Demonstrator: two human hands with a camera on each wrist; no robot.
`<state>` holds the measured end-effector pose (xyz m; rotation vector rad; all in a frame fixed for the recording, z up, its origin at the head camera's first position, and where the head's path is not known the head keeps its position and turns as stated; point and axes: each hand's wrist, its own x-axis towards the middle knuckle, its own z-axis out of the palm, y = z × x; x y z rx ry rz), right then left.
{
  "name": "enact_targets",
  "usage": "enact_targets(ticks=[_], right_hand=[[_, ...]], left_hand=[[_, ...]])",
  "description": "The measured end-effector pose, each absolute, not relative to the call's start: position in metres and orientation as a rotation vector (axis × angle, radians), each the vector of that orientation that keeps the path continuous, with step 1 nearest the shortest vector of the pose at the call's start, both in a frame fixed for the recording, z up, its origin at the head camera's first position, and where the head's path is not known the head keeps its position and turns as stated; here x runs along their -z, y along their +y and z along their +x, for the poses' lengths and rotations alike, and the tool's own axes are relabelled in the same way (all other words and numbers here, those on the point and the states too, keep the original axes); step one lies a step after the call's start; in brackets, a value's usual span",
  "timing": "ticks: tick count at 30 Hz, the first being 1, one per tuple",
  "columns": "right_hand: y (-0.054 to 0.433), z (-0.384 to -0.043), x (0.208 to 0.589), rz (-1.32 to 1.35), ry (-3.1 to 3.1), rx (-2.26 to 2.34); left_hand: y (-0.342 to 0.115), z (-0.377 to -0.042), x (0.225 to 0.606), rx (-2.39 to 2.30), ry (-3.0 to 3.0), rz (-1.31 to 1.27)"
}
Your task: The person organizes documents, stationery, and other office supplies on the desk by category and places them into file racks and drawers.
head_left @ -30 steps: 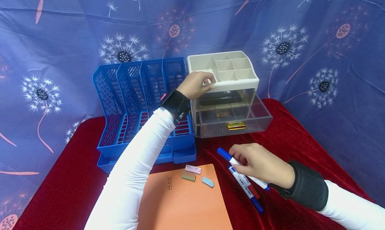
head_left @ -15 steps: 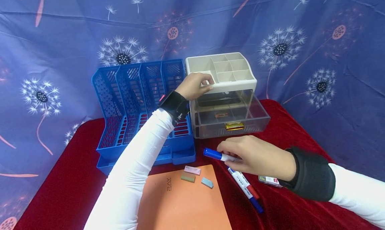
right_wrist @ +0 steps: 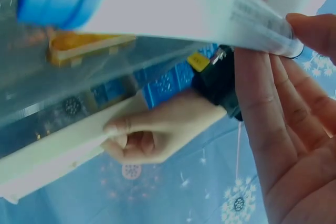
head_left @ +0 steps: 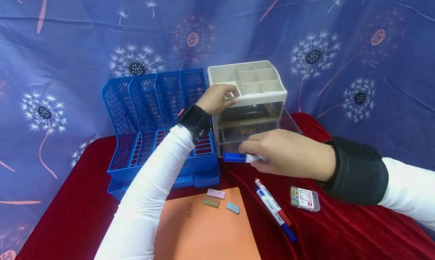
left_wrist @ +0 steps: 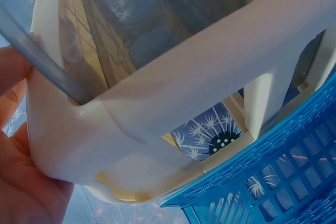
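My left hand (head_left: 219, 98) grips the front rim of a white desk organizer (head_left: 261, 98), fingers inside its top compartment and thumb at the front. Below that rim, the organizer's clear drawer (head_left: 289, 123) is pulled out. My right hand (head_left: 289, 154) pinches a white marker (head_left: 235, 157) with a blue cap between thumb and fingers, its capped end pointing left. In the head view, this hand overlaps the drawer front and hides much of it. The right wrist view shows the marker (right_wrist: 157, 9) close by the drawer's gold handle (right_wrist: 89, 45).
A blue file rack (head_left: 163, 169) stands left of the organizer. On an orange folder (head_left: 207, 230) lie pink (head_left: 216, 193), green (head_left: 211, 202) and blue (head_left: 233, 207) erasers. Red (head_left: 272, 199) and blue (head_left: 275, 214) markers and a small clear box (head_left: 304, 199) lie at right.
My right hand has lifted the blue-capped marker off the cloth area and moved it up towards the drawer, uncovering the small clear box. My left hand keeps its grip on the organizer.
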<state>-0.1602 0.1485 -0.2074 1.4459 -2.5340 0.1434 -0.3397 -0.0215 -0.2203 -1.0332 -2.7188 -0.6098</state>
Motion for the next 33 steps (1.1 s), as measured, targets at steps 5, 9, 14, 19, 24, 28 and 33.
enact_targets(ticks=[5, 9, 14, 19, 24, 28, 33], right_hand=[[0.148, -0.168, 0.195, 1.446, -2.525, -0.080], [0.149, -0.175, 0.188, 1.440, -2.517, -0.057], [0.151, -0.185, 0.180, 1.406, -2.513, -0.018], [0.155, -0.196, 0.177, 1.395, -2.481, -0.001], [0.158, -0.207, 0.177, 1.373, -2.523, -0.002], [0.160, -0.217, 0.179, 1.356, -2.583, -0.027], [0.163, -0.231, 0.190, 1.372, -2.598, -0.010]], left_hand=[[-0.023, -0.339, 0.220, 0.633, -2.714, -1.045], [-0.024, -0.339, 0.220, 0.643, -2.714, -1.051], [-0.024, -0.339, 0.219, 0.636, -2.714, -1.048], [-0.023, -0.341, 0.219, 0.629, -2.718, -1.050], [-0.023, -0.342, 0.219, 0.627, -2.718, -1.063], [-0.023, -0.342, 0.220, 0.626, -2.717, -1.065], [-0.023, -0.342, 0.220, 0.627, -2.715, -1.072]])
